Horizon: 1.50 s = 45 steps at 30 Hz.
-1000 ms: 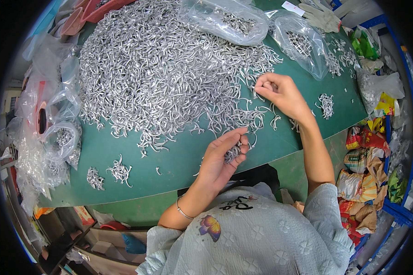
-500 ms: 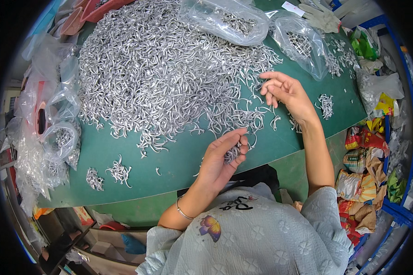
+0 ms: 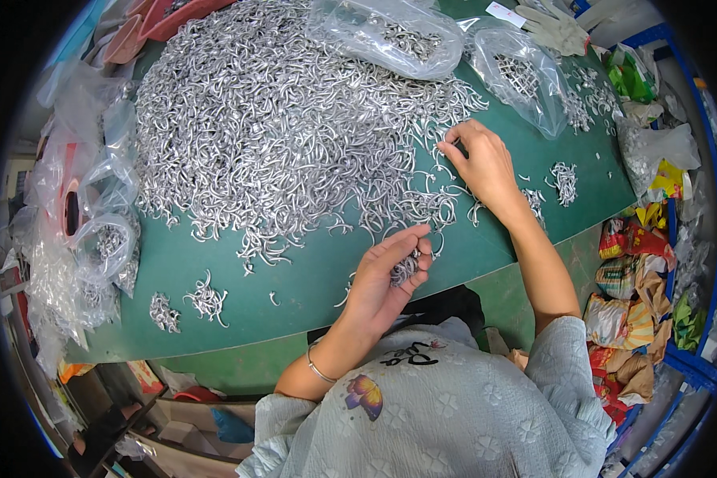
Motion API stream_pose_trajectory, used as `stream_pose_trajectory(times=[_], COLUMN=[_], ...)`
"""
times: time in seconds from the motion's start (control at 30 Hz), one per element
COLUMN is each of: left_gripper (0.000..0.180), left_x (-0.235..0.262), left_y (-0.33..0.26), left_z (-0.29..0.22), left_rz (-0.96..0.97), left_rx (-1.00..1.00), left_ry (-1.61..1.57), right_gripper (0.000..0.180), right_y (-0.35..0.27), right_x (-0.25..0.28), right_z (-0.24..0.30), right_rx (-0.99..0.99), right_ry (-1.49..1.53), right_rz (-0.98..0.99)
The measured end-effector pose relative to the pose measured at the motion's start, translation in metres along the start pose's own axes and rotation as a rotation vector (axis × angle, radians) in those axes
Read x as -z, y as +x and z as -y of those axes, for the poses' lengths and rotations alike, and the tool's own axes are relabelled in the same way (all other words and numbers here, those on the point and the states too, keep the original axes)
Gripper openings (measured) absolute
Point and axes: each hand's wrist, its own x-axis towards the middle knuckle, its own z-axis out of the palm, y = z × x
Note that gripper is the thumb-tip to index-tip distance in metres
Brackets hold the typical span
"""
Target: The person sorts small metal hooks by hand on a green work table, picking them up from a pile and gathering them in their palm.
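A large heap of small curved silver metal pieces covers much of the green table. My left hand is closed around a bunch of these metal pieces near the table's front edge. My right hand reaches to the heap's right edge, thumb and forefinger close together; whether a piece is between them I cannot make out. Beside its wrist lies a small pile of pieces, partly behind the forearm. Another small pile lies farther right.
Two small piles lie at the front left. Clear plastic bags with metal parts rest at the back right, beside a pale glove. More plastic bags crowd the left edge. A blue shelf stands to the right.
My right hand has moved slightly left, its fingers drawing together by the heap's edge. The pile beside its wrist shows more now. My left hand has stayed in place.
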Motion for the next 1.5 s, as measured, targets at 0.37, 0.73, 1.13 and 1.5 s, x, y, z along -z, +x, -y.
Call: stream_pose_trajectory(times=[0.37, 0.73, 1.13, 1.5], left_gripper=[0.031, 0.029, 0.026, 0.028], left_x=[0.003, 0.001, 0.002, 0.012], left_y=[0.004, 0.008, 0.005, 0.005], left_z=[-0.001, 0.004, 0.005, 0.004], left_rz=[-0.012, 0.008, 0.052, 0.129], left_rx=[-0.014, -0.038, -0.053, -0.043], left_ry=[-0.013, -0.012, -0.124, -0.045], right_gripper=[0.007, 0.018, 0.012, 0.011], right_y=[-0.026, -0.002, -0.001, -0.002], right_x=[0.036, 0.007, 0.016, 0.003], right_z=[0.018, 0.009, 0.002, 0.004], right_rx=[-0.162, 0.088, -0.142, 0.230], right_ry=[0.752, 0.024, 0.129, -0.143], right_rz=[0.476, 0.048, 0.111, 0.094])
